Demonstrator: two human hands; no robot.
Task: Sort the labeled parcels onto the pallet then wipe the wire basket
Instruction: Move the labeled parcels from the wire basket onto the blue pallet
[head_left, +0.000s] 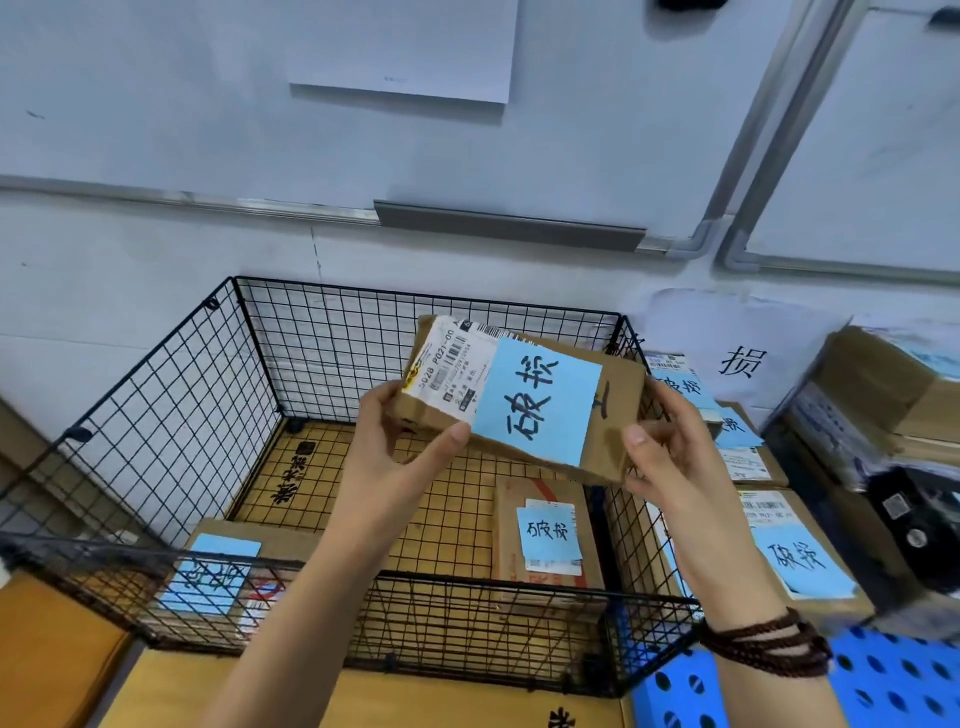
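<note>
Both left hand (395, 460), right hand (675, 457) fingers (451, 439) clamp brown parcel (618, 384); blue label (537, 400), barcode sticker (452, 369).

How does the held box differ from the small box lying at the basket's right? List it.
The held box hangs tilted above the basket, held at its ends by the left grip and right grip; the small box lies flat on the basket floor, untouched. The held box's blue note is large; the small box's is little. Both are brown cardboard with a white label and the same handwritten characters.
</note>
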